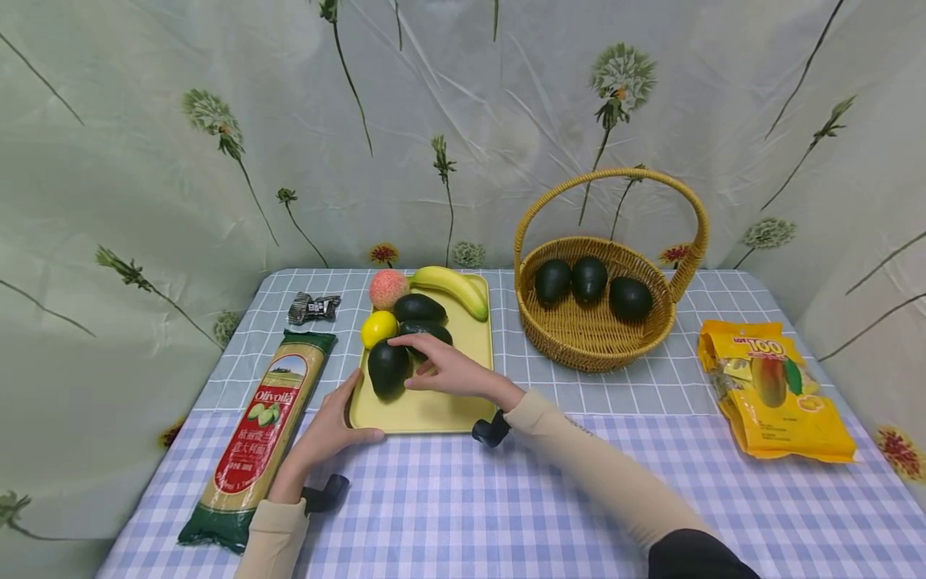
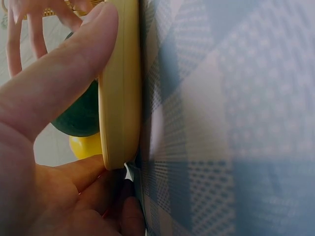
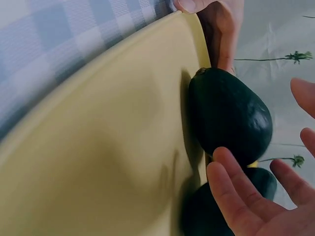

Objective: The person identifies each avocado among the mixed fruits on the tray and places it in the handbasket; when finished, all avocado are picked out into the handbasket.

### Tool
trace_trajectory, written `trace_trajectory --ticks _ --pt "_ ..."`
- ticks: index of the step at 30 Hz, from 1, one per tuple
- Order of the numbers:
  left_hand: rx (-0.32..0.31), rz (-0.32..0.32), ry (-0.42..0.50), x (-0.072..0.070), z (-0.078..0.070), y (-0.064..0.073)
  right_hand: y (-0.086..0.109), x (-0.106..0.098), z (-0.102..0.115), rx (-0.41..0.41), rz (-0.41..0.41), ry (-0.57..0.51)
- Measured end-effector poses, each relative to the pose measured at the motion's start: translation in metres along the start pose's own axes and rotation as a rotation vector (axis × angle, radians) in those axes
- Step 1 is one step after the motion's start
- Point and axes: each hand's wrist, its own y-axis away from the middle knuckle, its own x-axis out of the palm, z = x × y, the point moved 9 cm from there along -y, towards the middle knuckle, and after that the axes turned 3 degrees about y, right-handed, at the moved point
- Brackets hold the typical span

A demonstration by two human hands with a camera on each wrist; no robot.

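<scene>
A pale yellow tray (image 1: 441,414) holds three dark green avocados, a lemon (image 1: 378,330), a peach (image 1: 388,289) and a banana (image 1: 454,289). My left hand (image 1: 331,425) grips the tray's front left corner, thumb along the front edge and fingers at the left side. Over the tray, my right hand (image 1: 457,370) has its fingers spread around the nearest avocado (image 1: 387,371). In the right wrist view, two fingertips (image 3: 220,169) lie close to that avocado (image 3: 231,115); whether they touch it I cannot tell. The other avocados (image 1: 419,308) lie behind it.
Right of the tray stands a wicker basket (image 1: 579,350) with a tall handle and three avocados (image 1: 589,279) inside. A spaghetti pack (image 1: 260,434) lies at left, below a small black wrapped packet (image 1: 314,308). A yellow candy bag (image 1: 777,394) is at far right.
</scene>
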Motion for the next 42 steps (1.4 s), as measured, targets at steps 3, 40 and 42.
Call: trace_trajectory --ticks 3,40,42 --pt "-0.002 0.005 0.01 0.0 0.0 0.0 -0.009 0.007 0.0 0.034 0.008 0.081" --pt "-0.056 0.016 -0.01 0.0 0.003 0.001 0.028 -0.037 -0.022 0.078 -0.131 -0.194" --pt "-0.047 0.01 -0.003 0.0 0.003 0.001 0.036 -0.043 -0.026 0.09 -0.125 -0.212"
